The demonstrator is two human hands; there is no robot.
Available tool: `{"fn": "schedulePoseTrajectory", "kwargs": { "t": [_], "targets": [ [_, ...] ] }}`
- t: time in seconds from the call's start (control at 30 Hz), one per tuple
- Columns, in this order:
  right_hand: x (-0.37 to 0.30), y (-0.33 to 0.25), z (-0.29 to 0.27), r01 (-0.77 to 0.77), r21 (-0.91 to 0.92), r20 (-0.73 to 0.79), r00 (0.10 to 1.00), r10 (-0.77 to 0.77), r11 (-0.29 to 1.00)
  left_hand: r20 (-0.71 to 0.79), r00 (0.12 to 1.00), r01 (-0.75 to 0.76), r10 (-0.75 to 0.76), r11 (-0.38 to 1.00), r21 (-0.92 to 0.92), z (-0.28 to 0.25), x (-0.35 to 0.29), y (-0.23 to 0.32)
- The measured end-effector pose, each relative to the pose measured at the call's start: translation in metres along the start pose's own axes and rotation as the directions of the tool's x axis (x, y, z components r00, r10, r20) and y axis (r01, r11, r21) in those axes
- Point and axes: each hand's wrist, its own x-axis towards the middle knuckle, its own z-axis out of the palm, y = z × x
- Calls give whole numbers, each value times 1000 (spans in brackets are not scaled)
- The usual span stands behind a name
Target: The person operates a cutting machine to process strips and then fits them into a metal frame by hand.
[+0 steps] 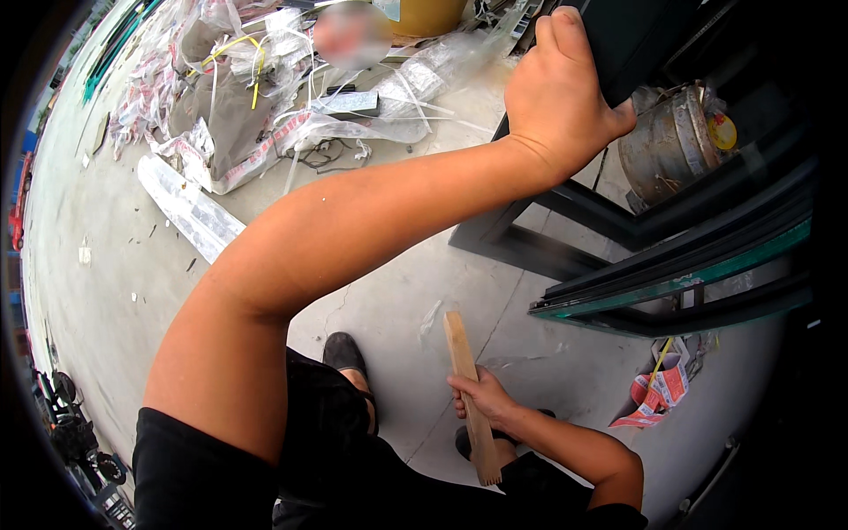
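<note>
My left arm stretches across the view to the upper right. There my left hand [565, 93] is closed round the edge of a dark window or door frame [495, 231], its thumb pointing right and some fingertips hidden behind the frame. Lower down, my right hand [481, 395] is wrapped round the middle of a wooden stick [461, 344]. The stick is squared, light brown and held upright, slightly tilted, in front of my legs. It is apart from the frame.
More dark frames with green edging [671, 287] lean at the right. Behind them stands a dirty metal bucket [658, 150]. Crumpled plastic wrapping [212, 115] heaps at the far left, near a yellow bucket [428, 13]. Red-and-white paper scraps [654, 393] lie at the right.
</note>
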Motion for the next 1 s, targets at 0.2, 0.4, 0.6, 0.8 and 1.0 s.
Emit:
{"fn": "schedulePoseTrajectory", "kwargs": {
  "t": [0.2,0.4,0.6,0.8,1.0],
  "targets": [
    [5,-82,-22,210,-37,-46,976,-211,977,55,998,41,-40,999,-18,1,-2,12],
    [1,-26,-10,-1,-19,-21,1000,1,1000,53,997,51,-52,999,17,-1,1,1],
    [22,-81,-21,340,18,-99,936,-337,940,92,992,85,-86,996,18,1,-1,15],
    [7,6,-9,101,-37,-103,989,-104,994,-16,1000,-18,18,999,38,2,0,1],
    [40,-41,-15,437,-49,-173,882,-439,898,83,991,100,-100,995,5,3,-2,15]
  ]
}}
